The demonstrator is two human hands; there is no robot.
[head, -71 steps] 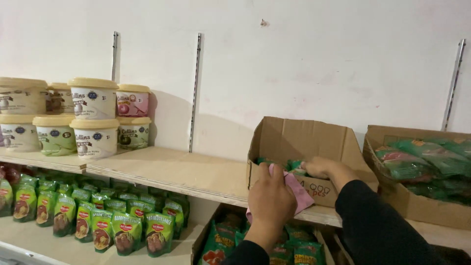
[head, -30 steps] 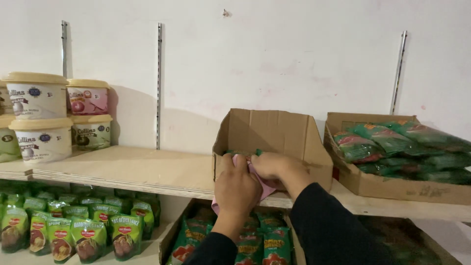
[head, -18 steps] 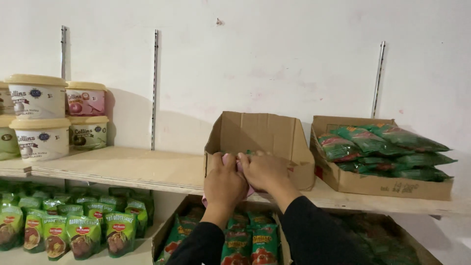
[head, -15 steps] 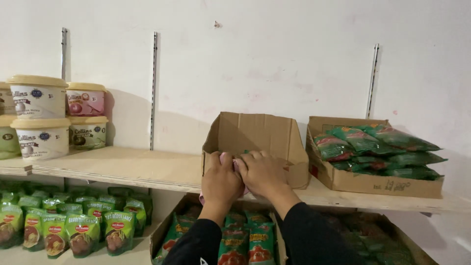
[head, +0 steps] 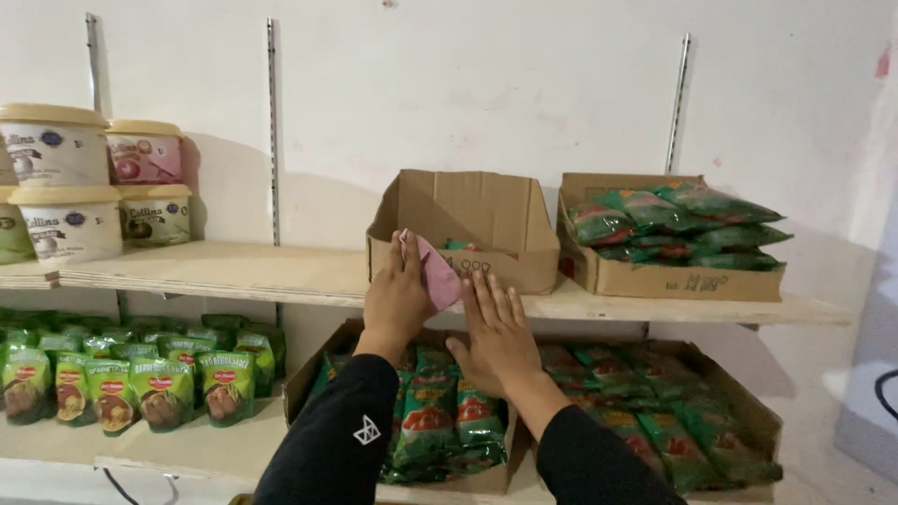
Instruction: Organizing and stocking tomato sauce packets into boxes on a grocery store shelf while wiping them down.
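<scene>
Fingers of the left hand (head: 397, 297) pressed flat on the front wall of the open cardboard box (head: 463, 230), pinning a pink cloth (head: 436, 271) there. Right hand (head: 496, 327) spread wide just below, touching the cloth's lower edge. Box on the upper wooden shelf (head: 234, 271), beside a carton of green packets (head: 673, 234).

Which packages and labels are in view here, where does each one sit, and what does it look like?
Round cream-lidded tubs: upper shelf, far left, stacked, pale labels.
Open brown cardboard box: upper shelf centre, both hands at its front.
Green-and-red flat packets: piled in the right cardboard tray.
Green stand-up pouches with red labels: lower shelf, left.
Green-and-red sachets: lower boxes.
</scene>
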